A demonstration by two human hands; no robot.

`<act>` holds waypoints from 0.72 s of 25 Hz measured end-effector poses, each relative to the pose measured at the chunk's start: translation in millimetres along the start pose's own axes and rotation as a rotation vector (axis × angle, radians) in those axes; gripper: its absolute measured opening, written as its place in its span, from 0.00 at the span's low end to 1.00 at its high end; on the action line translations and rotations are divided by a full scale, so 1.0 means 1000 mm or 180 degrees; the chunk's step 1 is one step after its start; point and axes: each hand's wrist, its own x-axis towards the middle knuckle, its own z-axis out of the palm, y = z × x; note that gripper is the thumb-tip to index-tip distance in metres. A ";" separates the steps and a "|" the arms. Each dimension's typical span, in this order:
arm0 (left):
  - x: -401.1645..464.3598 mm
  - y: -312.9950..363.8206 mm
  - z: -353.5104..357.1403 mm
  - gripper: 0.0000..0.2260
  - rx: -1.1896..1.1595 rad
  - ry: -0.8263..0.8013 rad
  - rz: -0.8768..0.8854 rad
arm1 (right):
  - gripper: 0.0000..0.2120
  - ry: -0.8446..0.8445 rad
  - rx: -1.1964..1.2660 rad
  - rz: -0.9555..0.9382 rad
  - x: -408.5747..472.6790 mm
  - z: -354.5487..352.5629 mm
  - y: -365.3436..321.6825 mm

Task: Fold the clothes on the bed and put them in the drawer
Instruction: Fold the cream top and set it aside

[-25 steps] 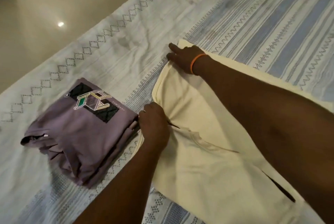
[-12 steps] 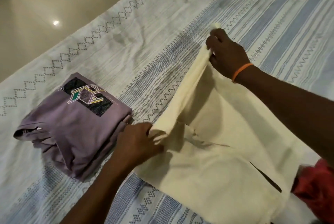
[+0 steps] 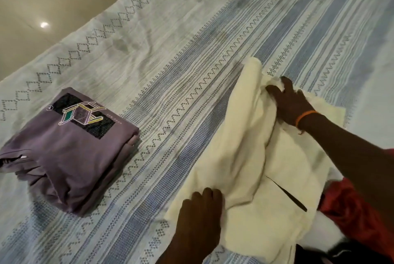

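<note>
Two hands work on our bed [image 3: 170, 35]: the cream garment [image 3: 245, 157] lies half-folded on it. Our right hand [image 3: 292, 102] grips its bunched far edge; our left hand [image 3: 200, 212] pinches the near edge. Well apart to the left sits the folded purple shirt [image 3: 70, 146].

Purple shirt [image 3: 70, 148]: print lettering illegible

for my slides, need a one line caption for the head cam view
Both hands, left hand and right hand, fold a cream garment on the striped bedspread beside a folded purple shirt.
</note>
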 end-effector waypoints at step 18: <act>0.017 -0.040 -0.002 0.10 -0.1060 0.0737 -0.1547 | 0.41 0.0203 0.0279 -0.0004 0.039 0.004 -0.121</act>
